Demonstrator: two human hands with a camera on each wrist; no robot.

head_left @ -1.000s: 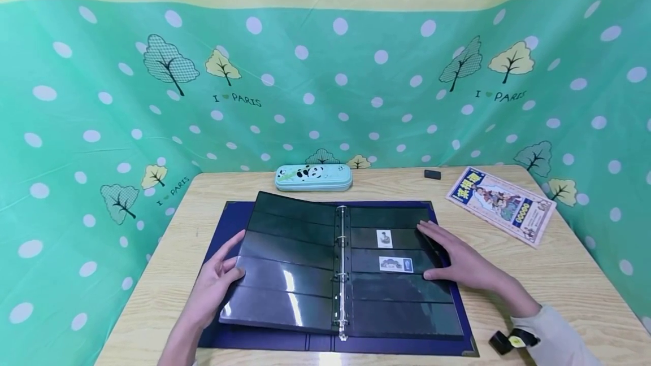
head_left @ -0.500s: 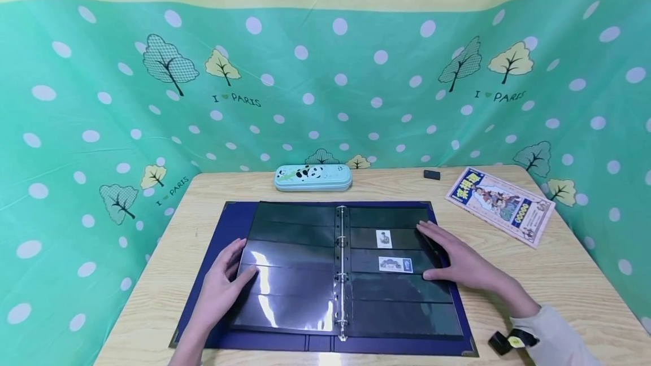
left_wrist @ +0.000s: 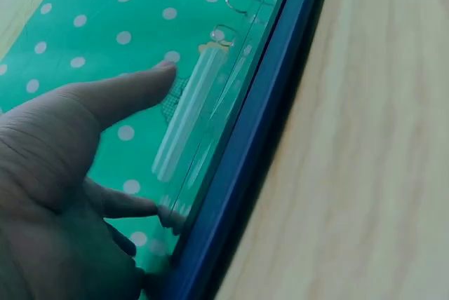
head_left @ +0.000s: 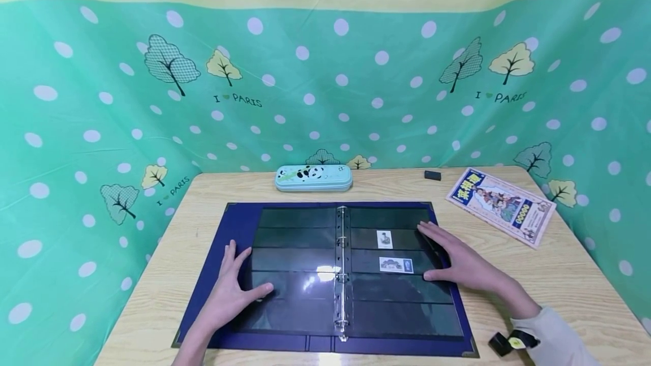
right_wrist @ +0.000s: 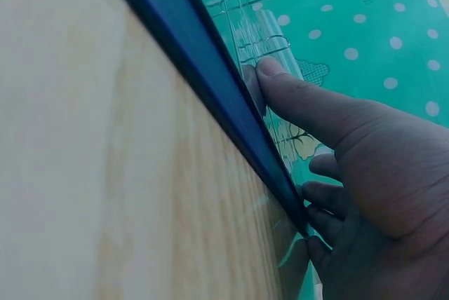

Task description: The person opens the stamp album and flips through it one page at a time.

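A dark blue ring-binder stamp album (head_left: 239, 225) lies spread flat on the table, with black pocket pages on both sides of its metal rings (head_left: 342, 264). The right page (head_left: 402, 318) carries a small upright stamp (head_left: 384, 239) and, one strip below, a wider stamp (head_left: 395, 265). Over the outer edge of the bare left page (head_left: 295, 287), my left hand (head_left: 226, 295) is spread, thumb pointing inward above the page. My right hand (head_left: 460, 258) rests at the album's right edge. Its thumb (right_wrist: 273, 69) touches the page in the right wrist view, and the other fingers lie along the border.
Behind the album stands a light blue panda pencil case (head_left: 313, 178). A small black block (head_left: 432, 175) lies to its right, near a printed pink booklet (head_left: 500, 205). A green polka-dot cloth (head_left: 346, 100) hangs around the wooden table (head_left: 147, 309) at the back and sides.
The left page, tilted up in my left hand a second ago, has come down flat. My left hand has let go and spread its fingers. My right hand has stayed in place.
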